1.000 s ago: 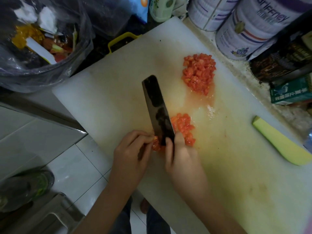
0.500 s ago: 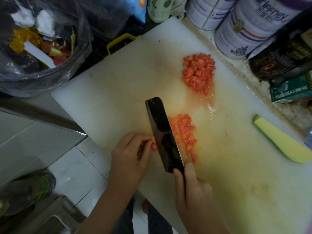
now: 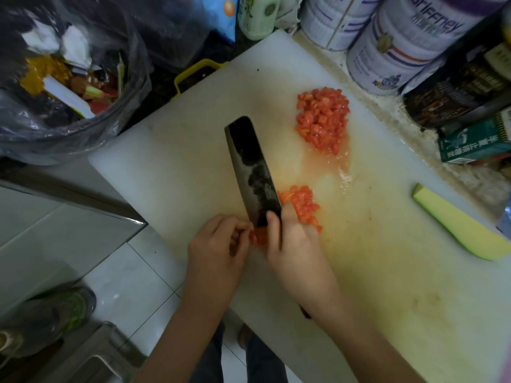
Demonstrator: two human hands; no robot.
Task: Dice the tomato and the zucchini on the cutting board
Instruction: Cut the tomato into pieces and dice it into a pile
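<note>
The cleaver (image 3: 251,167) has been pushed forward since half a second ago: its blunt tip, then level with the small heap of diced tomato (image 3: 302,207), now reaches well beyond it, toward the far edge of the cutting board (image 3: 179,161). The right hand (image 3: 296,244) has been carried forward with it and now covers the near end of that heap. Its grip is clamped on the cleaver's handle, with the thumb laid against the side of the blade. The left hand (image 3: 218,250) is kept where it was, its grip closed with curled fingertips on the uncut tomato piece (image 3: 258,237), which is held just left of the blade's heel at the near edge of the board. The large heap of diced tomato (image 3: 322,120) is unmoved at the far side, in its patch of juice. The zucchini piece (image 3: 459,230) is left untouched at the board's right edge, well apart from both hands. A rubbish bag (image 3: 69,78) and tins (image 3: 401,51) are seen on the counter beyond the board.
</note>
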